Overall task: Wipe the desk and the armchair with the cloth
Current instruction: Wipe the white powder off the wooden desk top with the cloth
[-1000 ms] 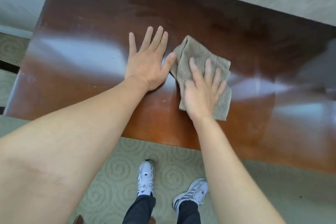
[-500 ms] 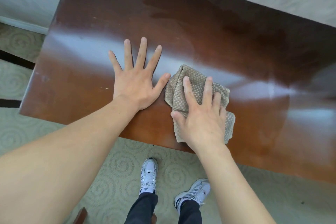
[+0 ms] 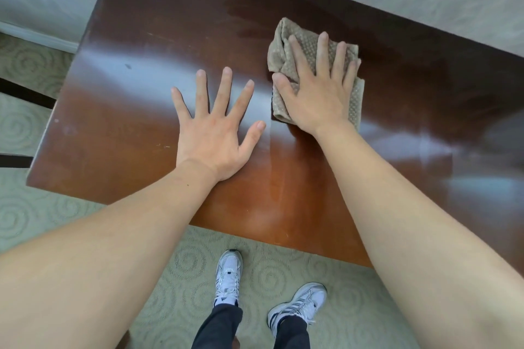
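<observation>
pressing the cloth (image 3: 295, 45) on the desk (image 3: 147, 37) under the right hand (image 3: 314, 93).

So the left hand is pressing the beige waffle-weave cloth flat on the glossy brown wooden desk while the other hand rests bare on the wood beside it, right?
Not quite: the head view shows the right hand pressing the beige waffle-weave cloth flat on the glossy brown wooden desk. The left hand is the one resting bare on the wood beside it, fingers spread, apart from the cloth.
</observation>
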The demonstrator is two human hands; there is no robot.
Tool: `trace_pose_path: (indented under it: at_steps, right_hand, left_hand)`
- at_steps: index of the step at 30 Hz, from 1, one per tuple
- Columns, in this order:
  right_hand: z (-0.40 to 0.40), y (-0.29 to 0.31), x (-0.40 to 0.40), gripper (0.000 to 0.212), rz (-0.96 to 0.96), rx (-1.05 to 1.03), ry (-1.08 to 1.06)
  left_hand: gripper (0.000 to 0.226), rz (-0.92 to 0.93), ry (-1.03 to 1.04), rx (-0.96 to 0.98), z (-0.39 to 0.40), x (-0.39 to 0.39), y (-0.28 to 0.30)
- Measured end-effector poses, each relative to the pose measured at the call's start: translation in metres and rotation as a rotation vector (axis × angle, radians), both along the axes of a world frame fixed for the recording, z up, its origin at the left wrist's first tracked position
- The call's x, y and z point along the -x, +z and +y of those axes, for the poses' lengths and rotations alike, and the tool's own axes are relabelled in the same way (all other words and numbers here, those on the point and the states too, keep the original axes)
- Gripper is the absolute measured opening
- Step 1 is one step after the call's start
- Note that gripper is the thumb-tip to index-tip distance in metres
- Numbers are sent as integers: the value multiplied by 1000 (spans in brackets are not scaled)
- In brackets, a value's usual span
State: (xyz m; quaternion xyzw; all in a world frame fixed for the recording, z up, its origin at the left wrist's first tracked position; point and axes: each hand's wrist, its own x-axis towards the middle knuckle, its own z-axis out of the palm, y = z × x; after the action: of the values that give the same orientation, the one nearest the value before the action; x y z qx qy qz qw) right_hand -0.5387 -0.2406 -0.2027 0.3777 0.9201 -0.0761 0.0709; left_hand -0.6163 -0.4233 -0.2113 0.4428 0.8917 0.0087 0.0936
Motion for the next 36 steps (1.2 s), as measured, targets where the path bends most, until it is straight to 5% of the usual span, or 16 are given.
trace_pose_path:
  at_steps: [17,29,36]
  right_hand:
    - [-174,-15,-133,65,90,-12,-108]
    - [-18,-5,-14,60,109,8,-153]
    - [74,-3,-89,63,71,-98,-374]
  left_hand:
    - [75,-38,9,17,-2,-1,9]
    - [75,-25,-15,40,0,2,5]
    - [75,-17,-12,36,-1,2,4]
